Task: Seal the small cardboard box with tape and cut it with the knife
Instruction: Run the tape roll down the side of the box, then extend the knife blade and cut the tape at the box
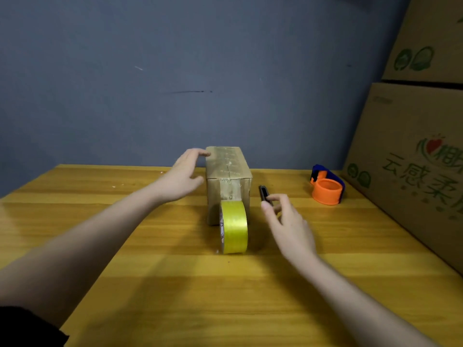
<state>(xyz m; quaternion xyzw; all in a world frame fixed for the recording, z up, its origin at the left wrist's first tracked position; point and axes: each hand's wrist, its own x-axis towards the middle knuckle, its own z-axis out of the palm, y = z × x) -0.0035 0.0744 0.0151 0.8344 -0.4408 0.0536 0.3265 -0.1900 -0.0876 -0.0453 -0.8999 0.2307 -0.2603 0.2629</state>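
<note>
A small cardboard box [229,169] stands on the wooden table [150,259], its top and near face covered with shiny tape. A yellow tape roll [234,227] stands on edge against the box's near face, with tape running from it up the box. My left hand [183,179] is open beside the box's left side, its fingertips touching the top left edge. A dark knife [263,193] lies on the table right of the box. My right hand [285,221] reaches it, thumb and fingers curled around its near end.
An orange and blue tape dispenser [327,187] sits at the back right of the table. Large printed cardboard cartons [413,156] are stacked along the right edge. A blue-grey wall [175,71] rises behind the table.
</note>
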